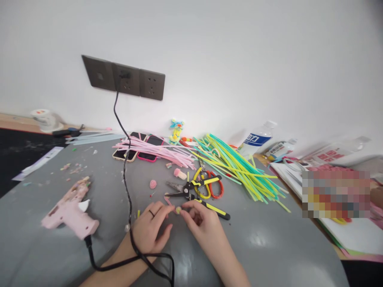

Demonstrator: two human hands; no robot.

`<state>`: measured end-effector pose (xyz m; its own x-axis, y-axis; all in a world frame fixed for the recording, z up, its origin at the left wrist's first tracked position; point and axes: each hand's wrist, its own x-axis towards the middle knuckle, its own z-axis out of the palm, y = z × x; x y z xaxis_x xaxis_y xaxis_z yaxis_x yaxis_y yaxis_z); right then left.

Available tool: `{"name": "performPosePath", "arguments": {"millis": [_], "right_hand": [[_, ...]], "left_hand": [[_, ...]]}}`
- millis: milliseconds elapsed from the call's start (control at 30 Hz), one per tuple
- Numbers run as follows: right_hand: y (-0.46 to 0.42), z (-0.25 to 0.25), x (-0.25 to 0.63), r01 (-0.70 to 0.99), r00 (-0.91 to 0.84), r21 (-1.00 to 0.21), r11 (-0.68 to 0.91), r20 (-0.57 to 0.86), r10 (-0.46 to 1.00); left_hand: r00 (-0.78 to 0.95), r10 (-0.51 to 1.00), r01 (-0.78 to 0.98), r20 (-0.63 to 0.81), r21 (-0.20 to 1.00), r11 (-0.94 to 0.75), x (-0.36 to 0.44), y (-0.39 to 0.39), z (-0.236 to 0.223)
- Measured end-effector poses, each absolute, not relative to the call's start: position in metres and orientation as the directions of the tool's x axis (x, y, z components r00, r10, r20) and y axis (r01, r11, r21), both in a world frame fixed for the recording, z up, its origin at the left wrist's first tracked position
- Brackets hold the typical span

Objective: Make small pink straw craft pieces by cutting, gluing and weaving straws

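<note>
My right hand (202,223) pinches a small yellow-green ball (178,210) between thumb and forefinger, just above the grey table. Close by on the left is my left hand (152,223), wearing a dark ring; its forefinger tip reaches the ball's near side, and its thumb stands apart from the fingers. A thin pink strip (168,201) runs up from between the fingertips, and I cannot tell which hand bears it. Behind the hands lie pliers with yellow-and-black handles (206,181). A pink ball (153,184) and a pink-and-cream piece (179,173) rest beyond.
A pink glue gun (70,213) lies left; its black cord (127,191) crosses my left wrist and climbs to the wall socket (127,81). Pink strips (161,151) cover phones. Green and yellow strips (239,167), red-handled scissors (216,185) and bottles (257,137) are right.
</note>
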<state>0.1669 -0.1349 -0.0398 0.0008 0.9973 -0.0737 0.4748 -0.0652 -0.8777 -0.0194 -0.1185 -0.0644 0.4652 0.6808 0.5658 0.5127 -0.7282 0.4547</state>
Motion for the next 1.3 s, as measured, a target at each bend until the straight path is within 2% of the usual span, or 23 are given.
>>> {"name": "performPosePath", "arguments": {"millis": [167,300,467,833,1133,1200,1300], "right_hand": [[-0.124,-0.028,0.154,0.654,0.011,-0.741,-0.154,-0.194,0.981],[-0.119,-0.018,0.152,0.712,-0.016,-0.676,-0.188,-0.284,0.959],[-0.116,-0.015,0.155,0.654,-0.065,-0.727,-0.210,-0.331,0.941],[-0.115,-0.017,0.159,0.622,-0.143,-0.768,-0.153,-0.304,0.942],[-0.122,-0.009,0.167,0.491,-0.127,-0.822,-0.287,-0.394,0.910],[-0.125,-0.009,0.171,0.470,-0.086,-0.834,-0.290,-0.370,0.925],[-0.129,-0.011,0.177,0.453,-0.008,-0.868,-0.202,-0.231,0.973]], "left_hand": [[0.442,0.669,0.546,0.597,0.413,-0.729,-0.016,-0.119,-0.074],[0.459,0.646,0.535,0.610,0.391,-0.749,-0.017,-0.118,-0.074],[0.461,0.636,0.538,0.619,0.374,-0.755,-0.018,-0.117,-0.071],[0.447,0.652,0.537,0.612,0.400,-0.743,-0.017,-0.119,-0.081],[0.424,0.696,0.541,0.580,0.453,-0.708,-0.016,-0.122,-0.088],[0.425,0.697,0.537,0.577,0.459,-0.708,-0.016,-0.121,-0.088],[0.433,0.702,0.530,0.566,0.470,-0.706,-0.017,-0.121,-0.088]]}}
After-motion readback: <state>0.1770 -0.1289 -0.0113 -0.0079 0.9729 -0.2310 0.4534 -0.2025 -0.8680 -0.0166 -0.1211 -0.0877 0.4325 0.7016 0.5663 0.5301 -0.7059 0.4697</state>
